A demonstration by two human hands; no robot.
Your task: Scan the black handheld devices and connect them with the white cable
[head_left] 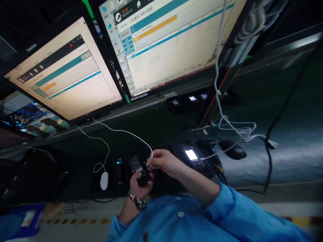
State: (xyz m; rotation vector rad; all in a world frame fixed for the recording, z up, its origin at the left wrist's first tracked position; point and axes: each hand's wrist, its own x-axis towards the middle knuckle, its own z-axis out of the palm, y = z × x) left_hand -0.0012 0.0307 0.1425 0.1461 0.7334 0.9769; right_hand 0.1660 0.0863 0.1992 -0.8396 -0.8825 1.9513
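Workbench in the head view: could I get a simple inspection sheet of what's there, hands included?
Surface: workbench, dark at left, shinier at right.
Things in hand: dark handheld device; white cable.
Clutter: white mouse, black mouse, lit-screen device.
Hands: left hand holds the dark handheld device; right hand pinches the white cable near its end, beside the device; whether it is plugged in, cannot tell.
Cables: tangled white cord near the black mouse; black cable at far right.
Surroundings: two monitors, both on; yellow-and-black floor stripe.
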